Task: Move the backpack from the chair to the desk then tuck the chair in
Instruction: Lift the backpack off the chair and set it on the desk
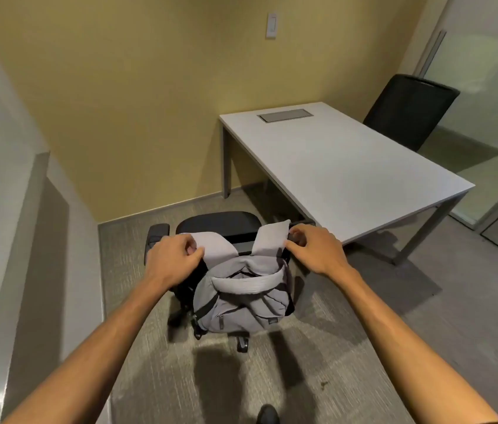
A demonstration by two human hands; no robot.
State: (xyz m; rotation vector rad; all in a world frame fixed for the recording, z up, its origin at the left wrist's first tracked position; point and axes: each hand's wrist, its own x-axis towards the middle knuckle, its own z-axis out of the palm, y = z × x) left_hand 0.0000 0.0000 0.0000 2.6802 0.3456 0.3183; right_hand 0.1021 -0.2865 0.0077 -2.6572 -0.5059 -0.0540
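1. Gripping the grey backpack by its 2 shoulder straps: my left hand is clenching the left strap, my right hand is pinching the right strap near its top end.
2. Both my arms are reaching fwd & down from the bottom corners of the view, w/ the pack hanging between them.
3. The backpack is sitting over the black office chair, hiding most of it. Can't tell if it's resting on the seat or already lifting clear.
4. The pack's top is gaping open, w/ the grab handle curving across the opening; the front pockets are facing me.
5. Chair's armrest is showing just left of my left hand, and a caster is poking out below the pack.
6. The chair is standing on the carpet, pulled out, near the desk's near-left corner but apart from it.
7. The white desk is lying to the right & beyond, w/ a grey cable hatch set in its far end.
8. A 2nd black chair is standing at the desk's far right side.
9. A shoe tip is showing at the bottom edge.
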